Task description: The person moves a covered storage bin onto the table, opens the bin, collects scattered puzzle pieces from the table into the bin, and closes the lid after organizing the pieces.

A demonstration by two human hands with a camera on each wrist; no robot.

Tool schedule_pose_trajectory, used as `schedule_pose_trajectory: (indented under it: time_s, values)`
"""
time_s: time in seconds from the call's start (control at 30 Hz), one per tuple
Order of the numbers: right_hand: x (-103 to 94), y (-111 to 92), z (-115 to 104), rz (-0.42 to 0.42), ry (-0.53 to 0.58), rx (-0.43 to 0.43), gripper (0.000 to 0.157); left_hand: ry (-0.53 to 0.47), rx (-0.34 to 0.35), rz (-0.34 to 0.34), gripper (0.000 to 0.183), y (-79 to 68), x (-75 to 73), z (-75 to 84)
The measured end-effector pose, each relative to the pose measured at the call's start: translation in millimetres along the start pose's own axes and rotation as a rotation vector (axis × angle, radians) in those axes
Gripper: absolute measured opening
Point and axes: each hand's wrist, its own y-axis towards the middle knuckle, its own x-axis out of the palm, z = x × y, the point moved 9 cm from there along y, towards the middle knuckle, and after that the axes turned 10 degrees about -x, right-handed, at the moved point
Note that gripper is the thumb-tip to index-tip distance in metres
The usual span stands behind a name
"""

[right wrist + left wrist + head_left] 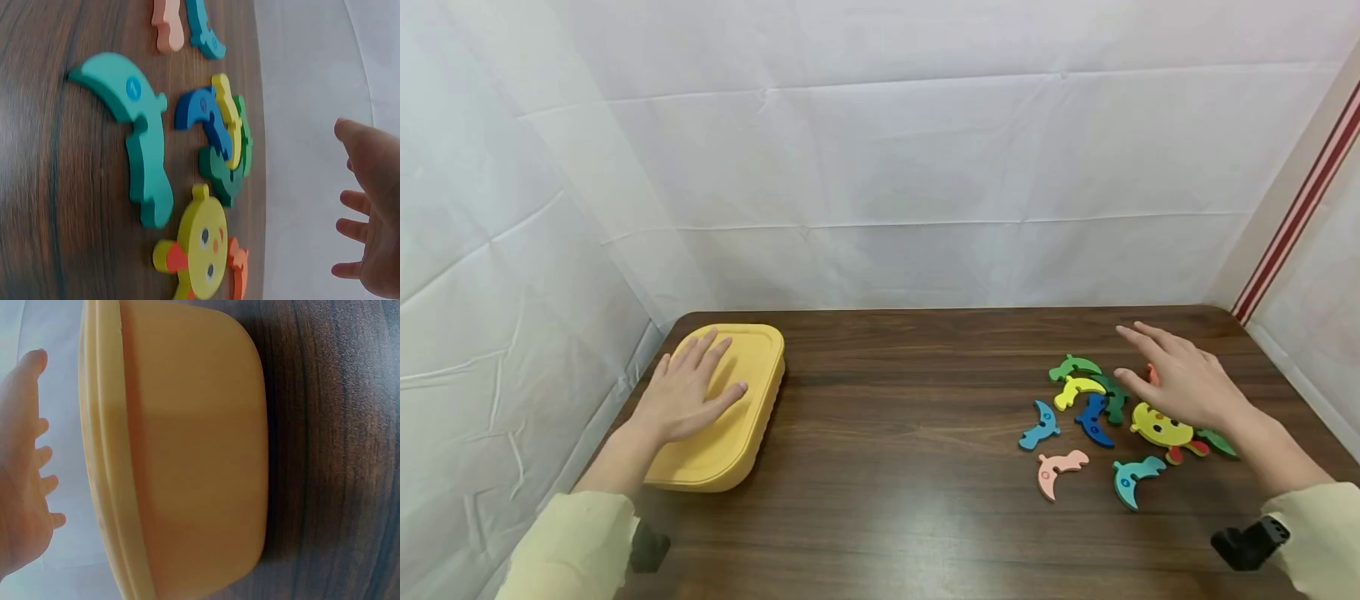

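My left hand (685, 400) is spread above a yellow lidded box (741, 417) at the left of the table. In the left wrist view, a gap shows between the fingers and the box lid (109, 450). Over the puzzle pieces at the right hovers my right hand (1187, 379), fingers extended, holding nothing. Beneath it lies a yellow face-shaped piece (203, 247), with an orange piece (238, 265) beside it. Nearby are a teal piece (1137, 479), a pink piece (1060, 471), a light blue piece (1040, 427), a dark blue piece (1093, 421), a yellow curved piece (1077, 390) and green pieces (1073, 367).
The dark wooden table (895, 433) is backed by a white cloth wall (910, 167), with white cloth on both sides as well. A red stripe (1300, 200) runs down the right corner. Another green piece (1217, 442) lies partly behind the right wrist.
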Motion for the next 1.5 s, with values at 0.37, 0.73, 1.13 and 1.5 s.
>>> schedule_pose_trajectory:
  time_s: [0.37, 0.73, 1.13, 1.5]
  values:
    - [7.1, 9.3, -22.3, 0.034, 0.102, -0.024, 0.060, -0.107, -0.001, 0.065, 0.072, -1.9, -7.0, -10.8]
    - [11.4, 21.1, -40.1, 0.027, 0.212, -0.007, 0.055, -0.171, -0.056, 0.092, 0.068, -1.4, -16.8, -27.3]
    - [22.5, 35.8, -60.5, 0.021, 0.286, 0.029, 0.055, -0.256, -0.089, 0.101, 0.064, -4.2, -25.9, -46.1]
    - [33.3, 53.8, -88.5, 0.050, 0.362, 0.006, 0.052, -0.321, -0.126, 0.082, 0.061, -5.7, -25.8, -58.7]
